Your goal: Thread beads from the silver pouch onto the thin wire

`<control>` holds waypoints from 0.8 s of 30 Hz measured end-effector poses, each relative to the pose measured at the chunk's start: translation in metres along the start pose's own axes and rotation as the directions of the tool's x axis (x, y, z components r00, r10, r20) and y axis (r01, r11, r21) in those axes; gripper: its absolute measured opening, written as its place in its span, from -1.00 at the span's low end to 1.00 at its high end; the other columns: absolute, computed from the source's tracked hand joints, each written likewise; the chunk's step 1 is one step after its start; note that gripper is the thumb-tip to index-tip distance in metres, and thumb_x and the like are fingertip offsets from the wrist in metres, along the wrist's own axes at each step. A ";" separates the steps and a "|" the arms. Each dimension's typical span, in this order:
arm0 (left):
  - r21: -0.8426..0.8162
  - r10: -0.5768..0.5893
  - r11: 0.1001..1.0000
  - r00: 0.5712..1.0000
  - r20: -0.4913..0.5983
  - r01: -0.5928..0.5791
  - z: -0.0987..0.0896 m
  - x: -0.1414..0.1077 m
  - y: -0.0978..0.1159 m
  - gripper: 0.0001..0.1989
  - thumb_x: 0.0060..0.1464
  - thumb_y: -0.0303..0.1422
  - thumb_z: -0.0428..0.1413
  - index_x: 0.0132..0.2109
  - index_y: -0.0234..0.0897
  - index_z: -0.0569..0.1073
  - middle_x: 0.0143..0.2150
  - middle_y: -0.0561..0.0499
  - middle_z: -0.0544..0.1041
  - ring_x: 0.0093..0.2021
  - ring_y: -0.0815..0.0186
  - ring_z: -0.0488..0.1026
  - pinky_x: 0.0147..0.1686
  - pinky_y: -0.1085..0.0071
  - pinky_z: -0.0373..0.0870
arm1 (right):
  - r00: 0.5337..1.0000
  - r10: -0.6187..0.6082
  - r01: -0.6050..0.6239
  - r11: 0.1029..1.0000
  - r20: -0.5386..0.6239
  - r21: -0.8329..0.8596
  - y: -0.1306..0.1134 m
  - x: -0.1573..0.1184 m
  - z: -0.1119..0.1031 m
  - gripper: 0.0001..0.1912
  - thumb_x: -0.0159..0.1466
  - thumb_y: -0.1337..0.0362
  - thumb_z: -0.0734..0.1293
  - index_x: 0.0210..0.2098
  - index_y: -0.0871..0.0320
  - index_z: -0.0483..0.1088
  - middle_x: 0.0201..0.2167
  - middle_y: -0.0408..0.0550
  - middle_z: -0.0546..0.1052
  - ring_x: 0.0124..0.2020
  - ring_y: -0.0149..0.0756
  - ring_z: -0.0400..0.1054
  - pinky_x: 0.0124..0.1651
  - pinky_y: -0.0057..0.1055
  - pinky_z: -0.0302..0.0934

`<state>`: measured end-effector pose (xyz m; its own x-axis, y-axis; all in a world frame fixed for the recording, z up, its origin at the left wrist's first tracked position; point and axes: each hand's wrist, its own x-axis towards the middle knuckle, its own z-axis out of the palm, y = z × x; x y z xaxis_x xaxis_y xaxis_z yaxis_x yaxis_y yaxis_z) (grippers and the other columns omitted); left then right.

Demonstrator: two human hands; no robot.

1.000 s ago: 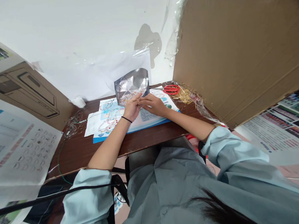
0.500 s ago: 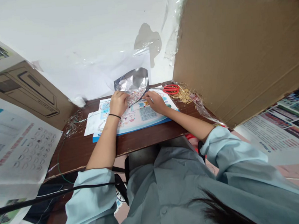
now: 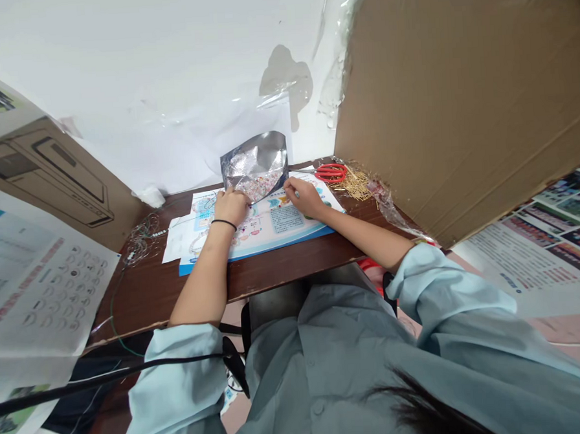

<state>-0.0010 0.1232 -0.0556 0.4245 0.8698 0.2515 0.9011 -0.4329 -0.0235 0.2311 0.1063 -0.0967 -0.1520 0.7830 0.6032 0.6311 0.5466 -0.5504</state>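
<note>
A silver foil bag [image 3: 273,154] stands propped against the wall with its mouth facing me. Many small pink, white and orange beads [image 3: 262,185] lie in its lower part. My left hand [image 3: 232,207] is at the bag's front left edge, its fingers bent and pressed together; their tips are partly hidden. To the right of the bag's front corner, my right hand [image 3: 304,197] is held in a pinch over a printed sheet [image 3: 290,220]. Whatever is between its fingers is too small to make out.
Red-handled scissors [image 3: 330,173] lie to the right, beside a heap of thin gold-coloured pieces [image 3: 359,186]. Tangled clear thread [image 3: 143,241] lies on the brown table [image 3: 268,270] at left. Cardboard boxes [image 3: 459,104] wall in both sides.
My left hand has drawn back slightly from the beads toward the bag's front edge. The right hand has shifted a little to the right, away from the bag.
</note>
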 end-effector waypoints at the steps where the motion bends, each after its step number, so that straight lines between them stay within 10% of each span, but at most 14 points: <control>1: 0.027 -0.017 0.999 1.000 0.012 0.017 0.000 0.000 0.002 -0.71 0.08 -0.49 0.00 -0.27 -0.29 0.65 -0.08 -0.31 0.62 0.09 -0.08 0.40 0.09 0.01 0.22 | 1.000 -0.003 0.003 1.000 0.001 0.000 0.001 0.000 0.000 -0.85 0.32 0.34 0.13 -0.33 0.08 0.29 -0.42 -0.07 0.47 -0.32 -0.22 0.33 -0.15 -0.34 0.15; 24: -0.034 -0.013 0.999 0.999 -0.037 0.012 0.017 0.014 0.011 -0.66 0.20 -0.43 -0.04 -0.21 -0.36 0.65 -0.08 -0.31 0.62 0.13 -0.12 0.40 0.06 0.02 0.28 | 0.993 0.016 -0.007 0.997 0.118 -0.074 0.008 0.002 0.010 -0.81 0.32 0.39 0.20 -0.25 0.13 0.45 -0.33 -0.05 0.56 -0.21 -0.19 0.36 -0.07 -0.30 0.14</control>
<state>0.0165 0.1345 -0.0693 0.4093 0.8659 0.2876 0.9025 -0.4306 0.0121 0.2281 0.1154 -0.1057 -0.2312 0.8211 0.5219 0.6868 0.5176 -0.5102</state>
